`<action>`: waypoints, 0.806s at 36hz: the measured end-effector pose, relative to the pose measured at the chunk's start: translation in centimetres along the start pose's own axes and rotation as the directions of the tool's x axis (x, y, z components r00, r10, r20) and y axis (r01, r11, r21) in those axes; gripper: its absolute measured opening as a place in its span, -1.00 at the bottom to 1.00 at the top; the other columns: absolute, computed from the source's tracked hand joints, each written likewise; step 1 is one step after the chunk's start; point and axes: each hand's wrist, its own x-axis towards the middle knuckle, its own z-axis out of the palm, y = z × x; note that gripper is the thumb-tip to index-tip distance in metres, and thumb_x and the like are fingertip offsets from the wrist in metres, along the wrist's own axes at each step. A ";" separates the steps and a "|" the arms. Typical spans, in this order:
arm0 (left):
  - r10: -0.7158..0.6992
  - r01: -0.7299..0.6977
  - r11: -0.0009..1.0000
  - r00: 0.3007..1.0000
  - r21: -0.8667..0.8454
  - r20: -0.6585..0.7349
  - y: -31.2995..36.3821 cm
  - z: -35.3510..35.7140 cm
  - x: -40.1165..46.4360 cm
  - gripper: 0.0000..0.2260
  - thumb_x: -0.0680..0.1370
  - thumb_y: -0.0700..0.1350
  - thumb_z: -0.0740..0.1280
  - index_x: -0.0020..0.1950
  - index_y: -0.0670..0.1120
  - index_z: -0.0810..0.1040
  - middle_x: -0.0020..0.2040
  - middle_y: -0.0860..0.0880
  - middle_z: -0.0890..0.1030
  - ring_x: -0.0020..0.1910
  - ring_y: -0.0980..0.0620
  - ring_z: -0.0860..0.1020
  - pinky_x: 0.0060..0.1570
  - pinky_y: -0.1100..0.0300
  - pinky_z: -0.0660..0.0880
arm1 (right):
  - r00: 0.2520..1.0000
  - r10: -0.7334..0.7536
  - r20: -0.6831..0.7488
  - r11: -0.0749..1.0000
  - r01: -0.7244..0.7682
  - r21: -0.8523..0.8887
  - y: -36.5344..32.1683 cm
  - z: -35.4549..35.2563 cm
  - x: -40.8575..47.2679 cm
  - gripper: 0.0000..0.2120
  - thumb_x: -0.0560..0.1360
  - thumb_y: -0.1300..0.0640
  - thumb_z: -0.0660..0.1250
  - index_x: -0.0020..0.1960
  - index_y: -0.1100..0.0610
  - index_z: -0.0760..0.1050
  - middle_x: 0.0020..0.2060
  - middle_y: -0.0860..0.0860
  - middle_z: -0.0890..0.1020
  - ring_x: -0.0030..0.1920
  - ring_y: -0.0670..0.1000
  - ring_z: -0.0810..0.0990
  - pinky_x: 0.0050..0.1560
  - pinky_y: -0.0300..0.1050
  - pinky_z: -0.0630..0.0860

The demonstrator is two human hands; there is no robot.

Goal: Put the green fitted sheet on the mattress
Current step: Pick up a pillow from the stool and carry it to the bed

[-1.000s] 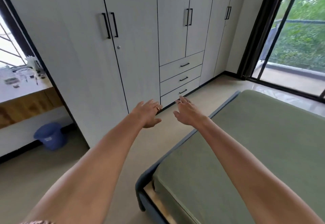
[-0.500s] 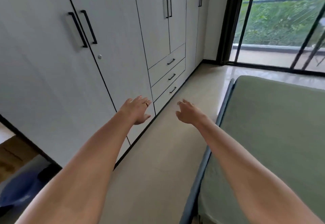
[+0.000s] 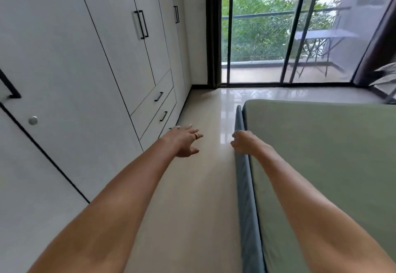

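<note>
The green fitted sheet point(image 3: 325, 152) lies smooth and flat over the mattress on the right, inside a blue-grey bed frame point(image 3: 244, 178). My left hand point(image 3: 184, 141) is stretched forward over the floor beside the bed, fingers spread and holding nothing, a ring on one finger. My right hand point(image 3: 245, 143) reaches out above the bed frame's left rail, its fingers loosely curled downward with nothing visible in them.
White wardrobes with black handles and drawers point(image 3: 158, 105) line the left wall. A beige floor strip point(image 3: 205, 165) runs between wardrobes and bed. Sliding glass doors point(image 3: 278, 37) to a balcony stand ahead. Grey fabric point(image 3: 385, 75) shows at the far right.
The view has swung right, from the wardrobe toward the glass doors. Both arms stay stretched forward; my right hand now hangs over the bed frame rail instead of the floor.
</note>
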 end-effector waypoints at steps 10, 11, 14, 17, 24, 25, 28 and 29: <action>-0.083 0.083 0.996 0.996 0.032 0.014 -14.1 -2.5 13.1 -0.47 0.61 0.13 0.15 0.54 0.01 0.14 0.56 0.05 0.11 0.53 0.06 0.07 0.45 0.06 0.15 | 0.995 0.032 -0.095 0.997 -0.025 0.070 -2.0 -6.1 12.1 -0.66 0.59 0.10 0.17 0.33 0.16 0.44 0.43 0.15 0.34 0.42 0.09 0.32 0.32 -0.12 0.31; -0.079 0.078 0.996 0.997 0.041 0.021 -14.9 -2.4 14.5 -0.48 0.62 0.12 0.15 0.54 0.01 0.14 0.55 0.06 0.11 0.53 0.06 0.08 0.45 0.06 0.15 | 0.994 0.040 -0.103 0.998 -0.034 0.057 -1.8 -6.8 13.3 -0.68 0.59 0.10 0.16 0.29 0.17 0.45 0.41 0.15 0.36 0.38 0.10 0.36 0.29 -0.12 0.32; -0.024 0.024 0.998 1.000 0.058 0.003 -16.5 -2.3 19.6 -0.47 0.62 0.12 0.15 0.55 0.00 0.12 0.55 0.06 0.10 0.52 0.05 0.09 0.44 0.07 0.16 | 0.988 0.089 -0.125 0.996 -0.087 0.023 -1.7 -8.8 17.0 -0.67 0.62 0.17 0.11 0.31 0.27 0.41 0.32 0.18 0.44 0.31 0.17 0.42 0.30 -0.08 0.33; 0.069 -0.067 0.997 0.996 0.031 -0.058 -17.2 -2.3 25.7 -0.44 0.62 0.12 0.13 0.56 0.01 0.05 0.57 0.04 0.02 0.54 0.03 0.00 0.45 0.07 0.08 | 0.979 0.123 -0.164 0.992 -0.123 0.012 -1.5 -9.6 22.9 -0.68 0.60 0.19 0.12 0.30 0.27 0.42 0.34 0.22 0.42 0.34 0.18 0.41 0.35 -0.04 0.33; 0.199 -0.190 0.979 0.969 0.073 -0.145 -21.8 -4.6 40.2 -0.46 0.63 0.11 0.12 0.56 0.01 0.05 0.57 0.02 0.00 0.55 0.01 -0.07 0.47 0.01 -0.03 | 0.990 0.058 -0.132 0.998 -0.061 -0.017 -3.0 -10.6 38.8 -0.60 0.59 0.07 0.19 0.37 0.24 0.38 0.52 0.06 0.20 0.53 0.02 0.09 0.50 0.06 0.11; 0.188 -0.179 0.982 0.971 0.066 -0.151 -22.9 -5.3 42.5 -0.46 0.63 0.11 0.12 0.56 0.00 0.05 0.57 0.02 0.00 0.55 0.00 -0.07 0.47 0.01 -0.03 | 0.987 0.063 -0.145 0.998 -0.064 -0.008 -3.0 -11.2 40.7 -0.59 0.59 0.08 0.19 0.39 0.22 0.36 0.52 0.04 0.20 0.53 0.00 0.08 0.50 0.06 0.12; 0.167 -0.163 0.986 0.967 0.034 -0.190 -25.7 -7.2 48.9 -0.45 0.63 0.09 0.13 0.56 -0.04 0.04 0.58 0.00 0.00 0.55 0.00 -0.08 0.47 0.00 -0.04 | 0.970 0.123 -0.209 0.992 -0.121 0.022 -2.2 -13.7 45.5 -0.53 0.59 0.14 0.16 0.48 0.16 0.25 0.53 0.02 0.14 0.53 0.01 0.10 0.50 0.01 0.12; 0.176 -0.175 0.984 0.964 0.023 -0.197 -26.2 -7.5 50.7 -0.44 0.63 0.09 0.13 0.56 -0.05 0.04 0.58 -0.01 -0.01 0.55 0.00 -0.08 0.47 -0.01 -0.04 | 0.966 0.147 -0.212 0.989 -0.147 0.017 -1.8 -14.2 46.8 -0.52 0.59 0.14 0.16 0.50 0.16 0.23 0.54 0.03 0.12 0.52 0.03 0.11 0.50 -0.02 0.11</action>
